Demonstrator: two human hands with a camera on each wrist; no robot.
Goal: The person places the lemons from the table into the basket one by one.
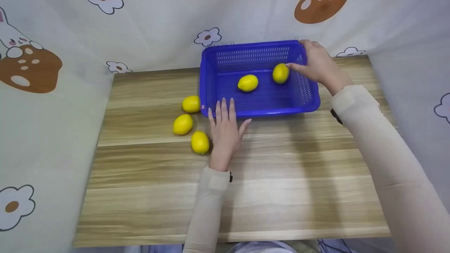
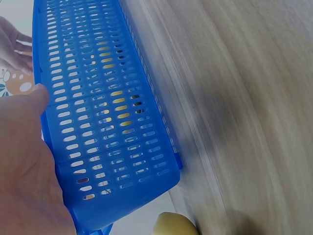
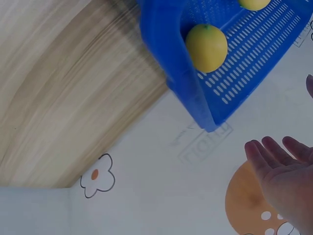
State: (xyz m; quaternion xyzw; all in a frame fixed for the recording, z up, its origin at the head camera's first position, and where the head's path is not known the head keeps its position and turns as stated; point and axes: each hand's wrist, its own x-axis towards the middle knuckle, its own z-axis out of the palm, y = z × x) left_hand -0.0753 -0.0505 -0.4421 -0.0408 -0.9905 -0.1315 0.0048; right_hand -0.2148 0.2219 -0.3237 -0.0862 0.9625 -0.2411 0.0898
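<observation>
A blue plastic basket [image 1: 260,113] with slotted sides sits at the back of the table. Inside it are two yellow lemons, one lemon [image 1: 248,83] near the middle and another lemon [image 1: 281,73] toward the right end. My left hand [image 1: 225,130] reaches over the basket's near rim, fingers straight and spread, thumb out to the right. At the right end, my right hand [image 1: 321,63] is over the rim, its thumb overlapping the right lemon in the head view. The right wrist view shows the fingers [image 3: 274,164] of this hand extended, with nothing between them.
Left of the basket, three more lemons lie on the wooden table [image 1: 147,175]: one lemon [image 1: 191,104] against the basket's side, a second lemon [image 1: 183,124] nearer me, and a third lemon [image 1: 200,142] beside my left wrist. A patterned curtain [image 1: 158,31] borders the table's back and sides.
</observation>
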